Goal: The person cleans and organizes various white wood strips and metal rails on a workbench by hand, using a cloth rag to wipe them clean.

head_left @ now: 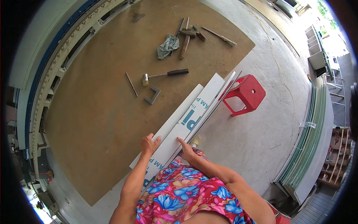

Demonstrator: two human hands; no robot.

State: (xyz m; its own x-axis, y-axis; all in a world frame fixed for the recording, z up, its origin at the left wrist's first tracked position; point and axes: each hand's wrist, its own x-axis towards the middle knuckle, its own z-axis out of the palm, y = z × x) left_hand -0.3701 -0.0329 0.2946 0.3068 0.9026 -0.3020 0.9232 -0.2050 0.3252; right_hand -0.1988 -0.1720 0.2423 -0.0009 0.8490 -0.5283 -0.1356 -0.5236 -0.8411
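A long white panel [175,136] with folded edges and blue-green lettering on its film lies slanted in front of my body. Its near end is hidden by my floral clothing. My left hand [150,145] grips the panel's left side, fingers curled on the edge. On the opposite side, my right hand [185,148] holds it with the thumb on top; the other fingers are mostly hidden below. Beyond the panel, on the brown board [100,123], are a mallet [158,75], a grey U-shaped piece [152,95] and a thin rod [131,84].
A red plastic stool [249,95] stands right of the panel's far end. Farther back lie a hammer [185,44], a grey cloth [168,46] and a brush [220,36]. A long machine [56,71] borders the left; stacked sheets [307,138] stand at right.
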